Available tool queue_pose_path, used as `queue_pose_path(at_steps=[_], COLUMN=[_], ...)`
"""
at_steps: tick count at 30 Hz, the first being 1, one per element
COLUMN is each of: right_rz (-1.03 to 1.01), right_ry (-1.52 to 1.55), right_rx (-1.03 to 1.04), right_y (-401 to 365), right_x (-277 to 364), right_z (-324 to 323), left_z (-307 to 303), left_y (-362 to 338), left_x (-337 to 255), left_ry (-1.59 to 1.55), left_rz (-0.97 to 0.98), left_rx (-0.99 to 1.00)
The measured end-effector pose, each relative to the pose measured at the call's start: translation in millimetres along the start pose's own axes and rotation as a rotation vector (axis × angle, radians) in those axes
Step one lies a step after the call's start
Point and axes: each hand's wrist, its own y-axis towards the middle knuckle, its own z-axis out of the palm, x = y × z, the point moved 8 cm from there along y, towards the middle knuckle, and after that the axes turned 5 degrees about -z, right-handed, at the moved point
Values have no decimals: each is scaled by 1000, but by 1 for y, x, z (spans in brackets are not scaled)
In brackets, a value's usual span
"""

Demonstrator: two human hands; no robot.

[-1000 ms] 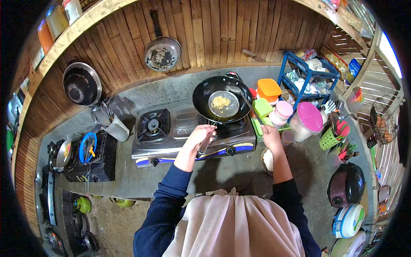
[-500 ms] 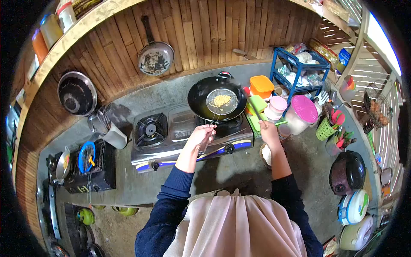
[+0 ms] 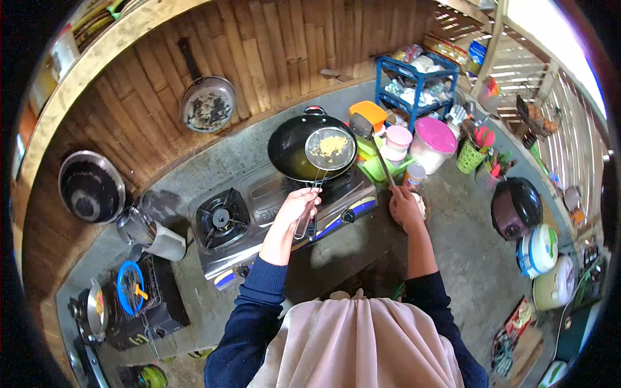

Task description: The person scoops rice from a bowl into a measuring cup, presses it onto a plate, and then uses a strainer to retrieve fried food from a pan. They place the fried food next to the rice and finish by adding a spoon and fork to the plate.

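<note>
My left hand [image 3: 299, 208] is closed around the handle of a wire strainer [image 3: 316, 152]. Small yellow fried-looking bits [image 3: 332, 145] lie in its mesh. The strainer is over the right part of a black wok [image 3: 279, 143], which sits on the right burner of the gas stove [image 3: 265, 193]. Yellowish liquid shows at the wok's bottom. In my right hand [image 3: 407, 208] is the long handle of a metal spatula [image 3: 361, 125]. Its blade is raised to the right of the wok, above the green containers [image 3: 375, 169].
Right of the wok stand an orange box [image 3: 367, 113], a pink-lidded tub [image 3: 435, 137] and a blue rack [image 3: 417, 90]. A rice cooker [image 3: 515, 208] sits farther right. The left burner [image 3: 221, 217] is bare. A frying pan [image 3: 207, 105] hangs on the wall.
The view has turned, so the surroundings appear shifted. The spatula's blade has swung out to the right of the wok. The strainer has moved toward the wok's right side, still holding the bits.
</note>
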Motion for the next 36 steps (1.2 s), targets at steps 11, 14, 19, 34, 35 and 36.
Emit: queue_pose_path(at_steps=[11,14,19,34,35,36], right_rz=[300,280,279,429,427,422], right_ry=[195,326,374,360,368,380], right_rx=[-308,-417,-699,-1508,-1551,-1596], right_y=[-169,-232,-364,-892,-922,-949], right_x=[-33,-31,-34,-45,-45,-48], right_z=[-77,-109,-163,-182,-176,-171], left_z=[109,156,253,475,484,491], left_y=[-6,-7,-54,-418,-447,-472], left_x=[58,98,164,463,477,494], left_ry=[236,388,472,705,729,754], left_rz=[-209,-310,-433,-885,-907,-922], left_rx=[336,507,794,1589,1623,1652])
